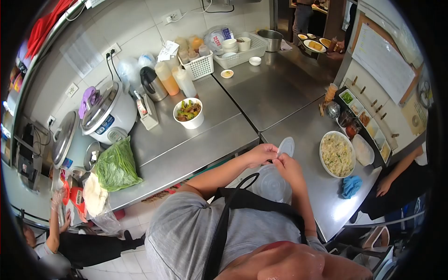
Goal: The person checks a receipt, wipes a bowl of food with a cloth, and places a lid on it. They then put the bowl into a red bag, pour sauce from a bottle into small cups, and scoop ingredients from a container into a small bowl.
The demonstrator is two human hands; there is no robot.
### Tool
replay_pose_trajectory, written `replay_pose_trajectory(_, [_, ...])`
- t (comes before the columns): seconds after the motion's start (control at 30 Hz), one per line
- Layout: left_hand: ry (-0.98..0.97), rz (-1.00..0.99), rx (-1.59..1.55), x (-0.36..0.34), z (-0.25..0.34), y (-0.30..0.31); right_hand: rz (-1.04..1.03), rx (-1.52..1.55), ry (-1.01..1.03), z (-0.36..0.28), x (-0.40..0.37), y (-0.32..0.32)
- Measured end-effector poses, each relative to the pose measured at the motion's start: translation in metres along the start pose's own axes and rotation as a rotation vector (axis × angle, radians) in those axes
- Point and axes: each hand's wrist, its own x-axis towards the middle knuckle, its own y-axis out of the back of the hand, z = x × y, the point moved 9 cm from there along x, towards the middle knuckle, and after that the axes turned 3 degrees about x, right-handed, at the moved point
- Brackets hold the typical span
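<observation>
A small clear round lid (286,147) is pinched between my two hands, above the front edge of the steel counter. My left hand (262,155) has its fingers closed at the lid's left edge. My right hand (288,168) holds the lower edge, fingers closed. Just below my hands, partly covered by my right hand, is a larger clear round lid or container (269,184); which one I cannot tell. A white bowl of meat and green vegetables (188,112) stands on the counter to the left. To the right sits a large bowl of fried rice (337,155).
Rice cookers (110,114), a bag of greens (117,164) and sauce bottles (167,78) stand left. Baskets (242,55) are at the back. A blue cloth (351,186) and topping trays (366,122) lie right. Co-workers (88,247) stand at both sides.
</observation>
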Motion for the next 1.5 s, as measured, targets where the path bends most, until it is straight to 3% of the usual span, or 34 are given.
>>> replay_pose_trajectory(0.4, [-0.037,0.02,0.021,-0.004,0.004,-0.001,-0.05,-0.02,0.036,-0.007,-0.002,-0.003])
replay_pose_trajectory(0.7, [-0.114,0.018,0.064,0.003,0.004,-0.002,-0.093,0.22,0.111,-0.002,-0.001,-0.006])
replay_pose_trajectory(1.0, [-0.131,-0.014,0.115,-0.005,0.015,-0.01,-0.294,0.71,-0.111,0.021,-0.003,-0.022])
replay_pose_trajectory(1.3, [-0.156,-0.058,0.104,-0.006,0.017,-0.008,-0.311,0.846,-0.172,0.015,-0.004,-0.027])
replay_pose_trajectory(1.5, [-0.226,-0.044,0.144,-0.014,0.025,0.003,-0.288,0.696,-0.113,0.007,0.006,-0.031])
